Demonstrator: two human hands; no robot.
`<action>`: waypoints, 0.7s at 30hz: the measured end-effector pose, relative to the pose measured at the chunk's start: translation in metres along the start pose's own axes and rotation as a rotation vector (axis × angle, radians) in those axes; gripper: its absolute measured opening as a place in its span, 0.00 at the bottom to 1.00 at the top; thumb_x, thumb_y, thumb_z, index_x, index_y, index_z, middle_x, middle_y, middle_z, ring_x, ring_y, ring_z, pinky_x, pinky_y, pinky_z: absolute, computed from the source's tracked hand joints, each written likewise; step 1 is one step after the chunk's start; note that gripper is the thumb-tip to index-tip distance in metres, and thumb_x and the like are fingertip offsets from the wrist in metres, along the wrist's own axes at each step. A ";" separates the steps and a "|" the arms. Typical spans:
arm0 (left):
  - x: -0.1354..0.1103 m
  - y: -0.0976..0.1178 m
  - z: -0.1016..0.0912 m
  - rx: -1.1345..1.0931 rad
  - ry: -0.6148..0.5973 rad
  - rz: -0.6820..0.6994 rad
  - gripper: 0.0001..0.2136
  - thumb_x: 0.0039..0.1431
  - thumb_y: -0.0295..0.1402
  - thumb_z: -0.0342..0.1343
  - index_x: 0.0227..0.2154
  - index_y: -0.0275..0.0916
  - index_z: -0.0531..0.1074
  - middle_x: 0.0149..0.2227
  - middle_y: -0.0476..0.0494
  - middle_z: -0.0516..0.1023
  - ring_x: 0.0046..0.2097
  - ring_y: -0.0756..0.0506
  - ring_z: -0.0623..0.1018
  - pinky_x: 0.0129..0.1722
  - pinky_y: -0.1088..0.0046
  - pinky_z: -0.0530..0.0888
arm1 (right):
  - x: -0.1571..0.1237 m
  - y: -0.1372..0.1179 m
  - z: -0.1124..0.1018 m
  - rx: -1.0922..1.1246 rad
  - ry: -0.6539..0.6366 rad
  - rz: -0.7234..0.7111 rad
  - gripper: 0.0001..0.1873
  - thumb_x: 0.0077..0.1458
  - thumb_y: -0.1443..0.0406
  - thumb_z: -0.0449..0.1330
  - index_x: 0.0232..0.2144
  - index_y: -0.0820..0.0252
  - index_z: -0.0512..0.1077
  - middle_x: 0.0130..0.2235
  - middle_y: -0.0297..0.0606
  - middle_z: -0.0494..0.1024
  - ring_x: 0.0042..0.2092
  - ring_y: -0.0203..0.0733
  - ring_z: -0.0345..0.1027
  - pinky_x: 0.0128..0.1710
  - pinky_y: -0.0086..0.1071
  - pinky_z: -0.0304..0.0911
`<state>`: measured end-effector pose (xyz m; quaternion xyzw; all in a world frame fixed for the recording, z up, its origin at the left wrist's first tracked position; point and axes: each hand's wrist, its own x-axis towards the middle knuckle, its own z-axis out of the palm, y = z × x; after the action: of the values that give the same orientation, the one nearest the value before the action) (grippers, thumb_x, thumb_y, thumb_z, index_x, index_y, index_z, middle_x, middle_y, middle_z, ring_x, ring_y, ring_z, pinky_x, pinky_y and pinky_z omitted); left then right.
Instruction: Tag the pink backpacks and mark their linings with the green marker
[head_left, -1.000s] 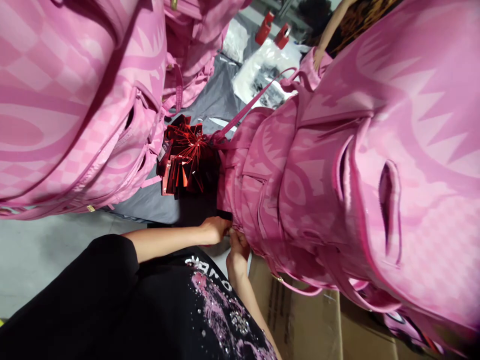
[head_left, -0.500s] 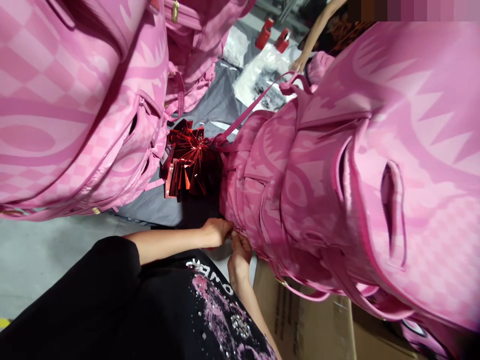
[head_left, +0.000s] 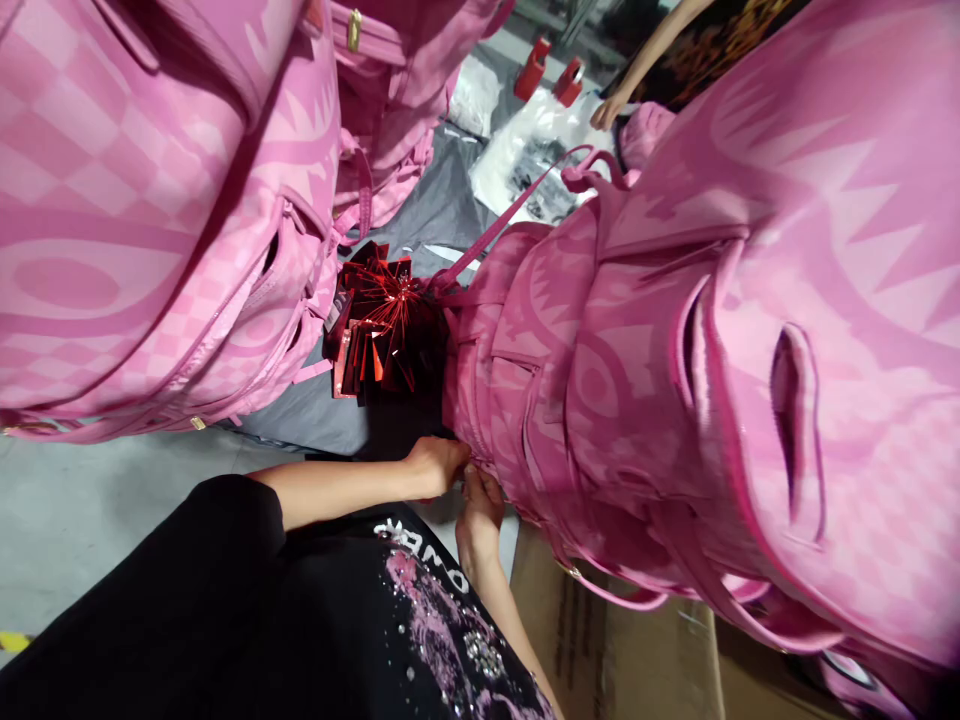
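Close together at the near edge of a pile of pink patterned backpacks, both hands are closed in a pinch. My left hand (head_left: 438,467) comes in from the left, its fingertips against the side of a pink backpack (head_left: 470,390) low in the pile. Just below it, my right hand (head_left: 481,508) has thumb and fingers pressed together at the same spot. Whatever small part lies between the fingertips is hidden. Beyond the hands is a bunch of shiny red hang tags (head_left: 375,325) on red strings.
More pink backpacks (head_left: 97,220) with a checked print stand at the left. A cardboard box (head_left: 622,640) is at the lower right. Farther back lie clear plastic bags (head_left: 525,150) and two red objects (head_left: 532,68). Another person's hand (head_left: 611,110) reaches in at the top right.
Both hands stay pinched at the same place on the backpack. The view has shifted slightly, and the other person's hand at the back has moved a little.
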<state>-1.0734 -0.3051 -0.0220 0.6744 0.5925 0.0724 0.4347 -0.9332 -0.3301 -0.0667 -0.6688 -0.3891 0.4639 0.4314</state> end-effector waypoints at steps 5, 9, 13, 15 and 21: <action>0.001 -0.003 0.001 -0.008 -0.021 -0.013 0.08 0.63 0.34 0.52 0.40 0.41 0.75 0.40 0.41 0.82 0.44 0.40 0.82 0.36 0.73 0.72 | -0.001 -0.004 0.002 0.032 0.006 0.067 0.17 0.39 0.53 0.67 0.25 0.58 0.70 0.25 0.29 0.71 0.30 0.37 0.64 0.34 0.33 0.62; 0.000 -0.003 -0.001 -0.015 0.007 -0.014 0.09 0.64 0.33 0.51 0.43 0.41 0.74 0.43 0.41 0.82 0.45 0.41 0.82 0.37 0.73 0.72 | 0.000 -0.006 0.004 0.024 0.017 0.083 0.18 0.38 0.53 0.68 0.24 0.57 0.68 0.24 0.28 0.69 0.30 0.37 0.64 0.34 0.33 0.61; 0.003 -0.006 -0.001 -0.024 -0.009 0.001 0.08 0.63 0.34 0.52 0.40 0.41 0.75 0.37 0.42 0.82 0.41 0.41 0.82 0.34 0.73 0.72 | 0.001 -0.007 0.006 0.016 0.022 0.088 0.18 0.38 0.52 0.67 0.24 0.57 0.68 0.24 0.29 0.69 0.31 0.37 0.63 0.33 0.34 0.61; 0.005 -0.008 0.001 -0.023 0.021 0.007 0.07 0.63 0.33 0.52 0.39 0.40 0.75 0.39 0.41 0.82 0.42 0.41 0.82 0.35 0.73 0.72 | 0.001 -0.008 0.007 0.011 0.028 0.094 0.18 0.37 0.52 0.67 0.24 0.57 0.68 0.24 0.29 0.69 0.31 0.37 0.63 0.32 0.33 0.61; 0.003 -0.009 0.007 -0.065 0.111 0.080 0.04 0.60 0.32 0.57 0.36 0.39 0.75 0.39 0.44 0.82 0.40 0.43 0.81 0.34 0.75 0.72 | -0.001 -0.011 0.010 0.007 0.042 0.120 0.20 0.37 0.51 0.68 0.25 0.58 0.69 0.26 0.31 0.72 0.32 0.39 0.65 0.32 0.33 0.63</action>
<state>-1.0744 -0.3069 -0.0335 0.6781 0.5854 0.1460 0.4197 -0.9443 -0.3249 -0.0581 -0.6990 -0.3373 0.4763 0.4133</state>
